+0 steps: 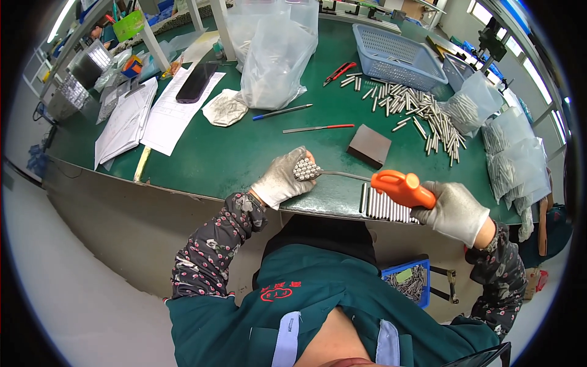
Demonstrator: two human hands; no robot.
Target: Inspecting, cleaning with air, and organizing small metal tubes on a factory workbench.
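Head view: at centre, the left hand (pixel 281 178) grasps bundled metal pins (pixel 305 169); at right, the right hand (pixel 455 211) grips an orange spouted tool (pixel 400 188), perhaps touching them.

Left grip (pixel 280 181) and right grip (pixel 454 212) both curl firmly.

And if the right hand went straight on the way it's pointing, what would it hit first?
Probably the bundle of metal pins in the left hand. The orange tool in the right hand would get there tip first. They may be touching; depth is unclear.
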